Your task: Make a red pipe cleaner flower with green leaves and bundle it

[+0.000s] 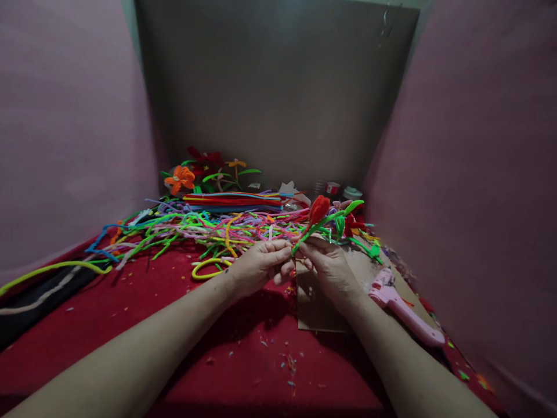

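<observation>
Both hands meet over the red cloth, fingertips almost touching. In them is a pipe-cleaner flower with a red, bud-shaped head [319, 210] that tilts up and to the right. A green pipe-cleaner leaf [310, 232] runs diagonally beside its stem. My left hand [270, 260] pinches the lower end of the flower between thumb and fingers. My right hand [327, 268] is closed on the green part at the stem. The fingers hide most of the lower stem. Below my right hand lies a brown cardboard piece [313, 307].
Loose coloured pipe cleaners [209, 232] spread across the table behind my hands, with a straight bundle [232, 201] beyond. Finished flowers [179, 179] stand at back left. A pink glue gun [407, 313] lies right of my right forearm. Pink walls [487, 174] flank the red-covered table [243, 371].
</observation>
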`<state>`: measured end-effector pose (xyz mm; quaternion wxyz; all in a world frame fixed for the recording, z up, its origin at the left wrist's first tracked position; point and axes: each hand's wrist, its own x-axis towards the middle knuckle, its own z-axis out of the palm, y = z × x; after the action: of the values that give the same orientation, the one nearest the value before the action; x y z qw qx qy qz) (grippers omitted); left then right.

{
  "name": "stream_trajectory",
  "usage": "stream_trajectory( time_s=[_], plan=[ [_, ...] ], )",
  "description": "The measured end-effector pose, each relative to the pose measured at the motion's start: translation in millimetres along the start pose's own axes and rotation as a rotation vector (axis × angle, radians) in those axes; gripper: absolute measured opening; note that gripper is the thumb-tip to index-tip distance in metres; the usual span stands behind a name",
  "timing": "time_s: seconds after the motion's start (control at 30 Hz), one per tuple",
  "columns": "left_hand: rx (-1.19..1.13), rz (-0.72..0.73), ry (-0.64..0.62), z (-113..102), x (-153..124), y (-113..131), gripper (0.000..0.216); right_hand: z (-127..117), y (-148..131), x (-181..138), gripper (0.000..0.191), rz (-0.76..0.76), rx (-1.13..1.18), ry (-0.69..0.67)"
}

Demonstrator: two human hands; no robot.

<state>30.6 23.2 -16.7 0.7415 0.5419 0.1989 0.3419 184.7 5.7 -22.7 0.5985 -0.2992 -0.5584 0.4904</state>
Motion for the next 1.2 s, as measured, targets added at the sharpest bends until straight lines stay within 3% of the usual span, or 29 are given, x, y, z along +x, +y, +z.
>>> stream_trajectory(
  time_s=[0.27, 0.47, 0.63, 0.73, 0.9, 1.2],
  plan=[
    [0.048, -0.051, -0.068, -3.8, -2.1, 4.5, 0.017, -1.9, 1.9, -0.6, 0.015, 0.125, 0.093, 0.027],
    [0.236, -0.060, -0.049, -10.4, -3.0, 8.0, 0.026, -0.9, 5.1, 0.3, 0.015, 0.168, 0.177, 0.069],
    [0.243, -0.047, -0.030, -10.2, -4.9, 6.4, 0.030, 2.2, 1.8, 0.0, 0.011, 0.195, 0.235, 0.091],
    [0.294, -0.019, 0.016, -7.1, -5.7, 6.4, 0.031, 2.5, -0.7, 0.3, 0.010, 0.205, 0.271, 0.090],
    [0.585, 0.054, 0.094, 2.2, -5.7, 7.1, 0.023, -1.5, 1.7, 1.4, 0.012, 0.180, 0.267, 0.038],
    [0.883, 0.281, 0.298, 3.7, -4.5, -0.3, 0.021, -2.5, 6.2, 2.0, 0.013, 0.130, 0.110, 0.146]
  ],
)
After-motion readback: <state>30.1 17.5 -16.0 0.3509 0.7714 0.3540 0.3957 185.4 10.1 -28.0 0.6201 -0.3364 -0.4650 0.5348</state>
